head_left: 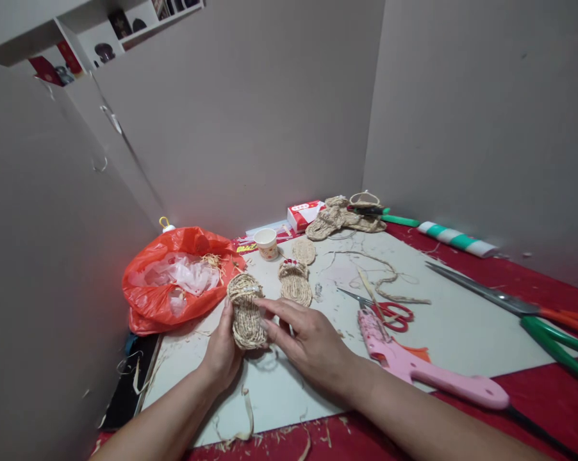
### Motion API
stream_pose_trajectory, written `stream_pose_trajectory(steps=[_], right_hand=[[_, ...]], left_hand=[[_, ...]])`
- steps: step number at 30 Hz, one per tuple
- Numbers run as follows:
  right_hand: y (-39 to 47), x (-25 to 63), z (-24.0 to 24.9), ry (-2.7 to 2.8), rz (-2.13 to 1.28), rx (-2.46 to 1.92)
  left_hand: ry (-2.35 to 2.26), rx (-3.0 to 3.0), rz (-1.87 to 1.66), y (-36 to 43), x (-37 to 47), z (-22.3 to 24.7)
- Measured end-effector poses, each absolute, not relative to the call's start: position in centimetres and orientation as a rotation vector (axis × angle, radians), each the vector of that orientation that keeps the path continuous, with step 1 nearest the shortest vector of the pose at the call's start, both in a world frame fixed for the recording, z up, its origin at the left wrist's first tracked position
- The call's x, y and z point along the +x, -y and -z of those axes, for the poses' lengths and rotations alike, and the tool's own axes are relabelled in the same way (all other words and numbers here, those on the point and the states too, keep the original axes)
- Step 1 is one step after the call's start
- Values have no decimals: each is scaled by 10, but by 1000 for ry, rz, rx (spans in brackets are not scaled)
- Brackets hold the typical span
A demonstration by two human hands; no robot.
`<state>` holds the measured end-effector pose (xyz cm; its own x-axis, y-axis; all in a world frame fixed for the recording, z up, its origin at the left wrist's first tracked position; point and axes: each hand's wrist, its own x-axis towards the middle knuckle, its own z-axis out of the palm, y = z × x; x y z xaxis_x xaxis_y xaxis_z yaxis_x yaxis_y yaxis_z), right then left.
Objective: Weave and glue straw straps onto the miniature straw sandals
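A small woven straw slipper (248, 323) with a braided strap across it stands tilted up above the board. My left hand (223, 349) is closed round its left side and underside. My right hand (313, 342) has its fingers stretched out and apart; the index fingertip touches the right end of the strap, and the thumb tip is at the slipper's right edge. Small pale beads seem to sit on the strap. Just beyond my right hand lies a matching straw slipper (295, 285) with red beads on its strap. Behind it is a flat woven oval (303, 251).
A pink glue gun (443, 378), red-handled scissors (392, 314) and large green-handled shears (524, 310) lie at right. On the left is a red plastic bag (173, 307). Beyond the white board (462, 349) stand a paper cup (266, 244) and woven straw pieces (341, 218).
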<state>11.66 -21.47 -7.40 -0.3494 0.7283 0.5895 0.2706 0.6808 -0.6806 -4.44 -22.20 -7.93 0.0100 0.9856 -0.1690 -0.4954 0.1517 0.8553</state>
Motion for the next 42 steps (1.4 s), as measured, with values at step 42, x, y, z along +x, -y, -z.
stream_pose_trajectory(steps=[42], right_hand=[[206, 111, 83, 1611, -1240, -1007]], left_hand=[[-748, 547, -1080, 220, -56, 73]])
